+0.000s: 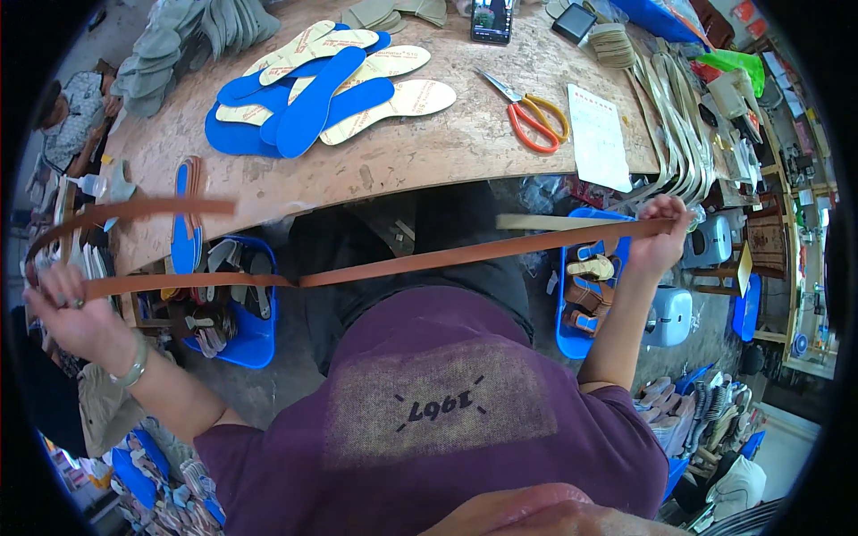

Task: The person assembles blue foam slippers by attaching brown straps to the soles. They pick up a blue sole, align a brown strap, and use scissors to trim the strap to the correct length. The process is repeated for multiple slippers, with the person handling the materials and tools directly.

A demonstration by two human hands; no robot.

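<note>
A long brown leather-like strip [429, 262] is stretched across my lap, below the table's near edge. My right hand [660, 239] is closed on its right end. At the far left my left hand [76, 313] grips the strip, which bends up past the fingers and folds back to the right. The strip's loose end [197, 206] crosses in front of a narrow stack of blue and brown insole pieces [186, 214]. Beside my right hand a short pale end of strip [536, 221] sticks out to the left.
On the wooden table [429, 152] lie blue and cream insoles [313, 107], orange-handled scissors [536, 121], a paper sheet [599, 138], a phone [492, 20] and pale strips [679, 125]. Blue baskets [255, 344] with shoe parts stand below. Another person [80, 116] sits at far left.
</note>
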